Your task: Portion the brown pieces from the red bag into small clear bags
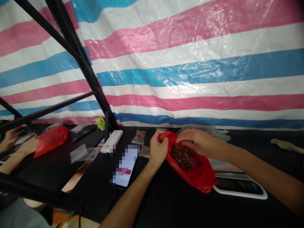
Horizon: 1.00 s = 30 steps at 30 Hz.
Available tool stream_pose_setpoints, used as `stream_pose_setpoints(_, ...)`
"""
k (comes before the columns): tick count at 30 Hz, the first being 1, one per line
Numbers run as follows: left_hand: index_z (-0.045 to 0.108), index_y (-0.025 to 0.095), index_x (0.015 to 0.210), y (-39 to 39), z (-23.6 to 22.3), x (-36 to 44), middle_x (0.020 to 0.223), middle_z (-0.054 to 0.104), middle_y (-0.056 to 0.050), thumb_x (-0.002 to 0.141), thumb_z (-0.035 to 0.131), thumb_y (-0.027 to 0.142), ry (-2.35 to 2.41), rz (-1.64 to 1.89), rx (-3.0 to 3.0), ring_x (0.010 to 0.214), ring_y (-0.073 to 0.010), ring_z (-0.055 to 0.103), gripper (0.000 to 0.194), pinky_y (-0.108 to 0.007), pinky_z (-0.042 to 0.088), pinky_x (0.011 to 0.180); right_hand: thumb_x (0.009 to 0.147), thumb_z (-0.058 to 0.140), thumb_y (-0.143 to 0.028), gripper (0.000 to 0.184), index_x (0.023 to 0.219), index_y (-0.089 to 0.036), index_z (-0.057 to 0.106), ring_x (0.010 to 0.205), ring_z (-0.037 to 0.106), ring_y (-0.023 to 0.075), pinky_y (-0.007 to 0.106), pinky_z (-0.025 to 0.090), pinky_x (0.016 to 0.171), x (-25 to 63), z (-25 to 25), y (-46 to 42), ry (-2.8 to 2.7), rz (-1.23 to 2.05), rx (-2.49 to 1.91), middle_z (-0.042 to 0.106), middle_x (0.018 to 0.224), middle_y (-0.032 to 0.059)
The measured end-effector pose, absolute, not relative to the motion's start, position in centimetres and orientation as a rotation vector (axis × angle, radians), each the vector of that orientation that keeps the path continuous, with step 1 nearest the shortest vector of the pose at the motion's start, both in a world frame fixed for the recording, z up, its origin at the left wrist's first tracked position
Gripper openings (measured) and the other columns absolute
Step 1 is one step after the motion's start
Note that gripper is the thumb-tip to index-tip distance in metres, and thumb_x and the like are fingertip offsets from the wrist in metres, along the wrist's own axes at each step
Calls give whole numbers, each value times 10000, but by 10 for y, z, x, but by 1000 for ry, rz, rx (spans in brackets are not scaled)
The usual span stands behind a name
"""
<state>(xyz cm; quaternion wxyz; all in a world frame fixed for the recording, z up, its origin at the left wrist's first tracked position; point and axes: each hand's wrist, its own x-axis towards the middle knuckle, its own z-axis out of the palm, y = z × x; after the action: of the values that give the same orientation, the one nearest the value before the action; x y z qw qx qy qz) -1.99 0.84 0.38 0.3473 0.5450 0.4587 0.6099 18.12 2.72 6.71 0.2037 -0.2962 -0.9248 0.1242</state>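
Note:
A red plastic bag (190,180) lies with its mouth spread, showing many small brown pieces (181,156) inside, like dried seeds or pods. A small dark reddish piece (192,163) lies among them. My left hand (158,146) is closed on the bag's left edge, thumb on top. Over the far rim, my right hand (201,142) has its fingers curled and closed on the bag; its fingertips are partly hidden. Under the bag's right end sits a white electronic scale (255,193) with a dark panel, partly covered by the bag and my right forearm.
Small clear bags of brown pieces (139,136) lie left of my hands, near a lit phone (125,166) and a white power bank (112,141). Crumpled clear plastic (220,133) lies behind. A black metal frame (90,76) stands left; beyond it another person's hands (28,144) touch a red bag (52,139).

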Motion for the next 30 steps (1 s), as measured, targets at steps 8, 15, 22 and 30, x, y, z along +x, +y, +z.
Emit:
stream_pose_setpoints(8, 613, 215, 970, 4, 4, -28, 833, 620, 17, 864, 552, 164, 1379, 1555, 1669, 743, -139, 589, 132, -243, 480, 714, 946, 618, -261, 321, 1250, -323, 702, 1193, 672, 258, 404, 521, 1025, 213, 36, -70, -2554, 76, -1025, 737, 1286, 29)
stream_pose_setpoints(15, 543, 261, 1320, 2, -1, -32, 1259, 648, -59, 800, 646, 131, 1269, 1110, 2064, 1116, -232, 650, 546, -389, 503, 1043, 942, 497, -151, 369, 1170, -323, 731, 1034, 728, 233, 411, 473, 971, 225, 8, -114, -2517, -252, -962, 792, 1147, -1)
stream_pose_setpoints(22, 626, 228, 1238, -3, 15, -40, 1171, 636, -56, 782, 465, -29, 1072, 1185, 2247, 1116, -177, 639, 548, -313, 511, 1045, 844, 602, -130, 431, 1195, -355, 710, 1039, 704, 224, 395, 405, 988, 227, 5, -126, -2442, -275, -1137, 770, 1143, -18)
stream_pose_setpoints(30, 569, 270, 1388, -76, 15, -61, 1319, 576, -99, 849, 530, 60, 1668, 1198, 2253, 1181, -227, 643, 580, -362, 589, 982, 869, 494, -57, 489, 1196, -358, 700, 1123, 690, 211, 418, 323, 1031, 226, 4, -111, -2319, -204, -1189, 764, 1132, -27)
